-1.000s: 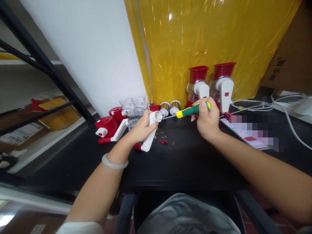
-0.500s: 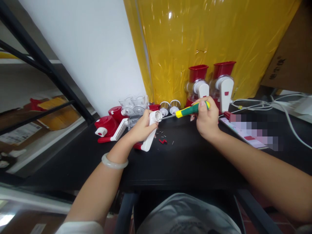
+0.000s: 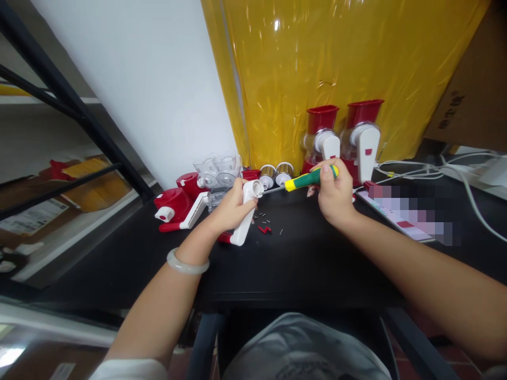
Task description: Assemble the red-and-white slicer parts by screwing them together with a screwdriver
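Observation:
My left hand (image 3: pixel 233 205) is closed around a white crank handle (image 3: pixel 243 228) with a red knob at its lower end. The handle's round socket faces right. In my right hand (image 3: pixel 336 192) is a green and yellow screwdriver (image 3: pixel 307 179), held almost level. Its metal shaft points left, with the tip at the socket; whether it sits inside I cannot tell. Below the hands, several small screws (image 3: pixel 263 215) and a red plastic piece (image 3: pixel 264 230) lie on the black table (image 3: pixel 301 269).
Two assembled red and white rotary graters (image 3: pixel 366 140) stand at the back right. Grater drums (image 3: pixel 284 171), clear plastic housings (image 3: pixel 217 169) and a red base (image 3: pixel 174 203) sit at the back left. A phone (image 3: pixel 396 216) and white cables (image 3: pixel 420 169) lie at right.
My right hand and the screwdriver handle have shifted very slightly left. My left hand and the crank handle hold nearly the same place.

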The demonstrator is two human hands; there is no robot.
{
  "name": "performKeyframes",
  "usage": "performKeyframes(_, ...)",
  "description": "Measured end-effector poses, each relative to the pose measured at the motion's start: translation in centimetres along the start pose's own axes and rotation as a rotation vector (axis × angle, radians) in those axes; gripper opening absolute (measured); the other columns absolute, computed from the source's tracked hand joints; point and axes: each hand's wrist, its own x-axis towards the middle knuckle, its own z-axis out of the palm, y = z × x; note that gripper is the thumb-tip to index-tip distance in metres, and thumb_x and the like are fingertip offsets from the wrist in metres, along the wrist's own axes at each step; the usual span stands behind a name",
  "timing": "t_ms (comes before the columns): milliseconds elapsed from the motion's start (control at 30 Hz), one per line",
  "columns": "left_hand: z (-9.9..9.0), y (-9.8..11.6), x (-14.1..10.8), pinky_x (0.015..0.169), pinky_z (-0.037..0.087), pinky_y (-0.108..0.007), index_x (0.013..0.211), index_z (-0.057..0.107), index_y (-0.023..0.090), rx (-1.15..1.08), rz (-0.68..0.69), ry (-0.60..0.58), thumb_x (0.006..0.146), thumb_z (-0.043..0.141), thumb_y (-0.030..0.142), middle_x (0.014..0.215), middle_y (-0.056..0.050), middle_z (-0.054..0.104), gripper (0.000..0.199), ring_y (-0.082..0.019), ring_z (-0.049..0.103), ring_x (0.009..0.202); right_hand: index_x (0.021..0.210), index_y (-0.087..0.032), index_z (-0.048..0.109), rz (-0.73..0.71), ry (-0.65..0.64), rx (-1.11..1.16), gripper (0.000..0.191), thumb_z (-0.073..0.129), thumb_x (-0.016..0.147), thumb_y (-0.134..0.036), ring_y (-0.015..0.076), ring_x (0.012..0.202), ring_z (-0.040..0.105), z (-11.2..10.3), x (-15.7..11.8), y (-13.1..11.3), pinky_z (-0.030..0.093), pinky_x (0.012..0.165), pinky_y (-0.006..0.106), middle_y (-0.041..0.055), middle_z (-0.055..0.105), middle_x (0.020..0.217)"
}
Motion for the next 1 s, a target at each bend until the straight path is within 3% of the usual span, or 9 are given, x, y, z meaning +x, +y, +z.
performKeyframes(167,0.2,-0.1,0.1,0.079,0.051,-0.039,0.108,0.044,0.019,-0.028,-0.005,0.060,0.079,0.059,0.028,0.095,-0.005,0.060,0.034,-0.023,0.062,0.089,0.088,-0.025,0.049,0.042,-0.009,0.037,0.027,0.054,0.090,-0.051,0.0087,0.046,0.053,0.0,0.0,0.4,0.046,0.043,0.023,-0.0040,0.054,0.066)
performKeyframes(300,0.4,0.1,0.1,0.071,0.052,-0.036,0.115,0.045,0.018,-0.034,-0.098,0.049,0.079,0.055,0.024,0.087,-0.003,0.063,0.038,-0.020,0.063,0.073,0.090,-0.025,0.047,0.099,-0.028,0.069,0.025,0.057,0.088,-0.049,0.0084,0.048,0.056,0.0,0.2,1.0,0.048,0.044,0.022,-0.0050,0.055,0.069)
performKeyframes(500,1.2,0.0,0.2,0.068,0.053,-0.033,0.120,0.048,0.022,-0.026,-0.136,0.065,0.077,0.054,0.020,0.086,0.000,0.064,0.044,-0.017,0.064,0.064,0.090,-0.025,0.046,0.280,-0.110,0.079,0.029,0.055,0.087,-0.053,0.0101,0.045,0.057,-0.2,0.7,2.5,0.047,0.043,0.023,-0.0065,0.054,0.060)
performKeyframes(633,1.9,-0.5,0.4,0.058,0.053,-0.030,0.117,0.046,0.024,-0.100,-0.238,0.070,0.076,0.054,0.020,0.084,0.001,0.062,0.042,-0.014,0.061,0.052,0.090,-0.025,0.045,0.420,-0.159,0.115,0.029,0.049,0.089,-0.054,0.0115,0.044,0.058,-0.3,0.8,3.8,0.048,0.045,0.025,-0.0069,0.053,0.056)
performKeyframes(833,2.4,-1.3,0.8,0.051,0.053,-0.029,0.116,0.040,0.024,-0.194,-0.333,0.078,0.073,0.056,0.018,0.091,-0.003,0.061,0.046,-0.014,0.061,0.051,0.091,-0.022,0.047,0.610,-0.190,0.084,0.008,0.047,0.087,-0.030,0.0112,0.050,0.061,-0.3,0.8,4.6,0.046,0.049,0.023,-0.0049,0.057,0.059)
performKeyframes(1000,2.9,-1.2,0.9,0.050,0.054,-0.030,0.115,0.036,0.023,-0.297,-0.363,0.069,0.072,0.058,0.018,0.081,0.000,0.059,0.048,-0.017,0.063,0.052,0.093,-0.022,0.048,0.707,-0.160,0.177,0.010,0.048,0.083,-0.025,0.0101,0.052,0.062,0.0,1.4,4.6,0.046,0.051,0.021,-0.0042,0.059,0.066)
